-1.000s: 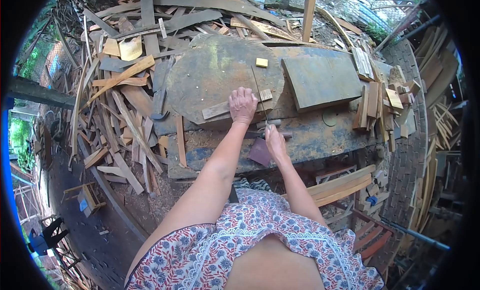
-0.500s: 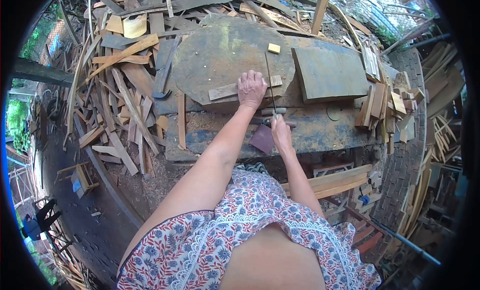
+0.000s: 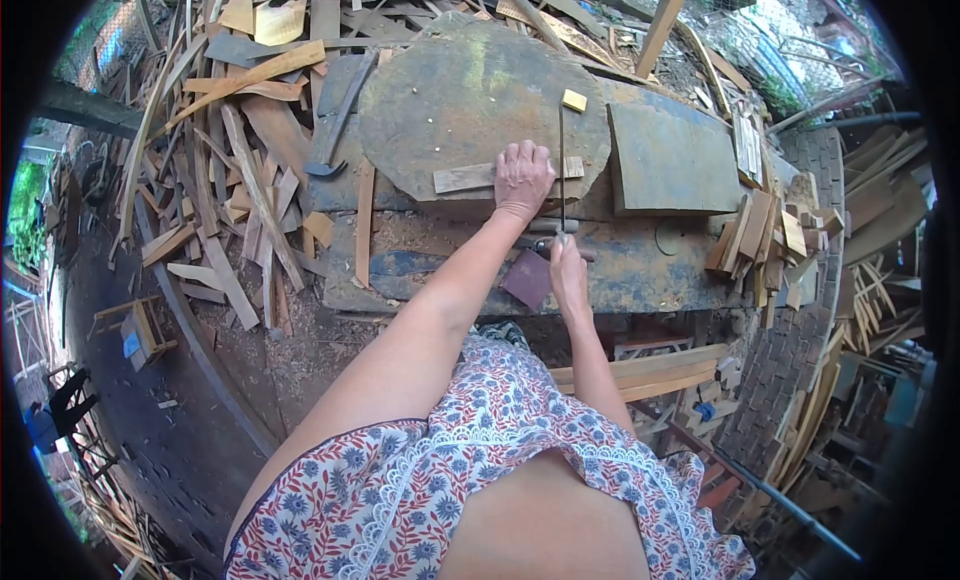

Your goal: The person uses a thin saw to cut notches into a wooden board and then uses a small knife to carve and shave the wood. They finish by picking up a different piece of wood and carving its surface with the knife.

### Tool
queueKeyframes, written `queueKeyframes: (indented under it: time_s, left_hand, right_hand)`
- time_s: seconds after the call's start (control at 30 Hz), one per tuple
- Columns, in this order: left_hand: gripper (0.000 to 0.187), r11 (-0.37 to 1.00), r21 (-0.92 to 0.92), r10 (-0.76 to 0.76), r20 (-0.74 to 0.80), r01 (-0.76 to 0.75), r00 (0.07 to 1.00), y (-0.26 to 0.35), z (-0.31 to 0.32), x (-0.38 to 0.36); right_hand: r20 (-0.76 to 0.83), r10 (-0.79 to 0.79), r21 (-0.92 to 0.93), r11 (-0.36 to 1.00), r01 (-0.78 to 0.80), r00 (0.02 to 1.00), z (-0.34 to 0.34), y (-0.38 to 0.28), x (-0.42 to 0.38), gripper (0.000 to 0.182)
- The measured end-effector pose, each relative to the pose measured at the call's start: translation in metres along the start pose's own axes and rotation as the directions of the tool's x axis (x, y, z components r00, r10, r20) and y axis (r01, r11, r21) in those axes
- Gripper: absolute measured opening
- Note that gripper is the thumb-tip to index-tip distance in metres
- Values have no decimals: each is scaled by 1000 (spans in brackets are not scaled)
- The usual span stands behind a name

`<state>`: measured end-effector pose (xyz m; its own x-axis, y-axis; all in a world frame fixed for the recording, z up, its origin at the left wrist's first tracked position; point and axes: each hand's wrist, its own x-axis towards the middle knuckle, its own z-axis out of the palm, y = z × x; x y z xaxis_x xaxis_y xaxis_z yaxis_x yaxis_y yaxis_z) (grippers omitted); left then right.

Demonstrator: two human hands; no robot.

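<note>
My left hand is closed over a narrow wooden strip, pressing it onto a large thick wood slab. The strip's short end pokes out to the right of the hand. Gripped in my right hand is a thin-bladed handsaw, its blade pointing away from me and crossing the strip just right of my left hand. My fingers hide most of the saw's handle. Near the blade's far tip lies a small yellow wood block. A dark reddish square piece sits on the workbench below my hands.
A thick rectangular board lies right of the slab, with stacked offcuts beyond it. To the left are a hammer-like tool, a thin wooden slat and heaped scrap wood. A small wooden stool stands on the floor.
The view has shifted, so the bench and hands appear farther right. The saw blade has swung from a slight tilt to nearly straight ahead. My left hand stays on the strip.
</note>
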<state>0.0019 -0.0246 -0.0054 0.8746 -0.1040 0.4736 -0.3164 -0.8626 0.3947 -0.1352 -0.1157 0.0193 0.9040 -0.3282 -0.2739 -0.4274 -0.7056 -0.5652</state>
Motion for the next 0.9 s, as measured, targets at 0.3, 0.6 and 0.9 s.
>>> queueKeyframes:
  time_s: [0.3, 0.6, 0.9]
  left_hand:
    - [14, 1000, -16, -13, 21, 14, 1000, 0, -2, -1]
    - [15, 1000, -10, -23, 26, 23, 999, 0, 2, -2]
    - [16, 1000, 8, -11, 16, 11, 1000, 1, -1, -3]
  right_hand:
    - [-24, -44, -16, 999, 44, 999, -2, -8, 21, 27]
    - [-3, -14, -59, 998, 13, 1000, -6, 1, 9, 28]
    - [-177, -105, 104, 987, 124, 979, -57, -27, 43, 28]
